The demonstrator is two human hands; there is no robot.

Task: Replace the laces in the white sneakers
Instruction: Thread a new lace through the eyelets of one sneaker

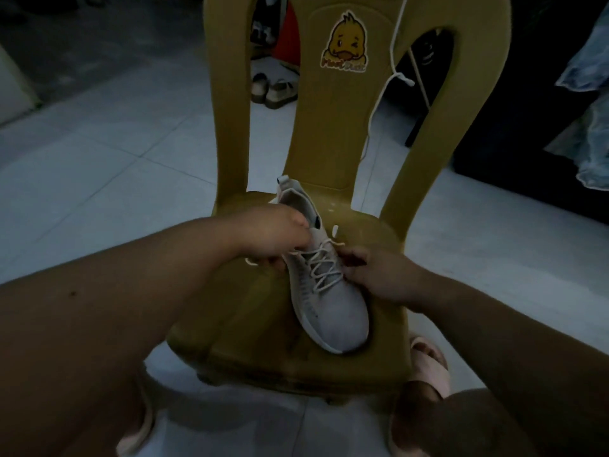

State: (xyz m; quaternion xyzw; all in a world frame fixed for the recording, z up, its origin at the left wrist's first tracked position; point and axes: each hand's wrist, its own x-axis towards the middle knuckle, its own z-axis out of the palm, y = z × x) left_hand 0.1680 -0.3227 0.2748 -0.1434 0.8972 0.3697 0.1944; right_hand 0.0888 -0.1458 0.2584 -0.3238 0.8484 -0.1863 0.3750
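Hands: left hand [276,232] grips one lace [324,268] end, right hand [379,275] pinches the other side. White sneaker [336,308]: on yellow chair seat [250,311], between both hands, toe toward the person, heel away; both equally near.

1. Yellow plastic chair [329,127] on a pale tiled floor [108,153], seat looks kinda scuffed and stained.
2. Cartoon duck sticker [345,44] up on the backrest.
3. Tan sandals [273,90] on the floor behind the chair, visible through the gap in its back.
4. Denim clothes [590,133] at the right edge.
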